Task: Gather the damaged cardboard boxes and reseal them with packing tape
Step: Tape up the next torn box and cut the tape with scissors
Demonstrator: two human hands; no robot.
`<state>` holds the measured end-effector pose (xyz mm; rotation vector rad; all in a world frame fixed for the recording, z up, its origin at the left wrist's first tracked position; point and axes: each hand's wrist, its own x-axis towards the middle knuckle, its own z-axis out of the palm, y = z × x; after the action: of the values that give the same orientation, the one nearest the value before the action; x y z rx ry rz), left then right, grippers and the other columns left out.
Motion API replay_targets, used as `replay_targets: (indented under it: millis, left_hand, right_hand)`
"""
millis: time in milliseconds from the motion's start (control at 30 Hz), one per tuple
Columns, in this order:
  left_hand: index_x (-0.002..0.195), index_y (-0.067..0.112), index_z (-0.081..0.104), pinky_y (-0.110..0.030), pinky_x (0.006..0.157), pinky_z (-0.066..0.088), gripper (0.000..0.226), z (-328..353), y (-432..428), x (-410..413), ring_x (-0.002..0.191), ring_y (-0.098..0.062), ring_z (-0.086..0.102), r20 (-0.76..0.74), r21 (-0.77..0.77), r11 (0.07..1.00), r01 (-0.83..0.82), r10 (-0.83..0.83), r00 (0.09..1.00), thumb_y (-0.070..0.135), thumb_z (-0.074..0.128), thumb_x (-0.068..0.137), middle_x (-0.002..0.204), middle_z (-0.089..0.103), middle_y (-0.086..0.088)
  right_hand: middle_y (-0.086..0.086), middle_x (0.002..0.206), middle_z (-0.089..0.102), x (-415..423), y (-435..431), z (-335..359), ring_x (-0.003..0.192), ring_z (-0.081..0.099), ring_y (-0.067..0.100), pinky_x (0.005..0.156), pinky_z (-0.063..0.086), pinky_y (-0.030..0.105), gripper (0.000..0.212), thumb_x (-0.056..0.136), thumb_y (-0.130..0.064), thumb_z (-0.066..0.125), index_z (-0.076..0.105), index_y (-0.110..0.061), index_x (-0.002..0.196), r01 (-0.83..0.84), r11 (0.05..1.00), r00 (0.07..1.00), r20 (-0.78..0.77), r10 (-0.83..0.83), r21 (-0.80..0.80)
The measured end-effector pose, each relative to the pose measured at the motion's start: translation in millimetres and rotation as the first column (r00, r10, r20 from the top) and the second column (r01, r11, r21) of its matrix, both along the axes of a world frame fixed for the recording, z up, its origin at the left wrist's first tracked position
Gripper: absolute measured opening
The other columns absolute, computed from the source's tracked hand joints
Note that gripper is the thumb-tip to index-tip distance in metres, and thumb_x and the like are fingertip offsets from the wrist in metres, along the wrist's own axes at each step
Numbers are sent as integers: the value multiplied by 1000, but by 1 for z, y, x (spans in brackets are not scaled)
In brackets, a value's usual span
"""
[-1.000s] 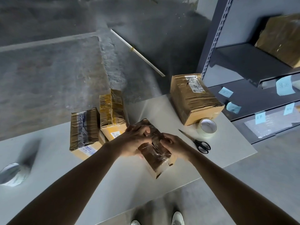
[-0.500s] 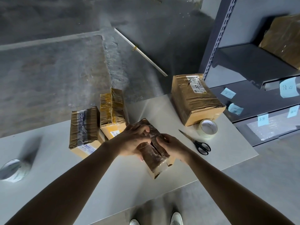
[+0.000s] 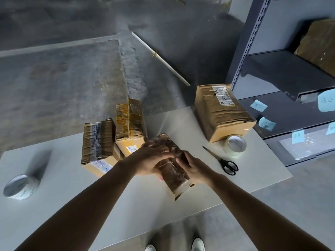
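Our left grip (image 3: 150, 160) and right grip (image 3: 196, 169) hold the small box (image 3: 174, 175) on the smooth gray bench (image 3: 72, 196). It is long, wrapped in shiny crinkly tape, pointing away from us.

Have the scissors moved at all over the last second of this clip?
No. The scissors lie where they did, handles just nearer than the tape roll on the table, with the same gap between the two.

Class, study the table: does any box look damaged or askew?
The large cardboard box at the table's far right looks damaged: its top is creased and its shipping label torn. The small box in the middle lies askew, its tape wrinkled.
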<state>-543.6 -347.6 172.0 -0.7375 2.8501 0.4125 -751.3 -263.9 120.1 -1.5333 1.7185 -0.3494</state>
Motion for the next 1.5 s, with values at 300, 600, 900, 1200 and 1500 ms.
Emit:
replay_targets:
  millis: [300,600,900,1200,1500]
  left_hand:
    - [138,33,41,-45,113,35,75,-16,-1,18,138,-19,29,-76,92,983,-157,164,984,59,75,76,146,30,2]
    - [135,46,36,-55,113,33,54,-19,2,16,145,-23,22,-95,79,973,-216,223,970,55,62,89,157,15,2]
    - [151,40,23,-48,115,32,86,-20,2,14,151,-25,14,-44,203,899,-387,403,914,62,68,81,163,0,7]
    - [151,47,9,-59,113,34,115,-20,11,1,151,-32,7,3,146,858,-493,498,867,99,43,55,165,2,3]
    - [152,45,-11,-65,112,24,121,-14,31,-5,149,-44,4,159,61,760,-647,632,758,92,53,60,164,1,-12]
  right_hand:
    - [-5,155,21,-16,11,8,138,38,19,106,46,33,98,77,-74,62,13,-38,153,-144,982,988,31,149,-123]
    - [-15,151,27,-34,22,7,137,34,4,108,38,19,74,84,-51,73,41,-34,148,-206,959,974,59,221,-192]
    - [-3,152,43,-36,37,-3,133,49,10,107,46,26,48,86,-28,74,64,-20,132,-187,906,968,87,236,-380]
    - [9,126,68,-30,47,-15,88,72,24,65,61,36,22,80,-19,70,72,-12,101,-257,667,950,-310,40,-699]
    - [6,91,72,-31,44,-5,75,70,25,60,58,41,35,101,-36,37,60,-10,102,-101,731,986,-167,-18,-674]
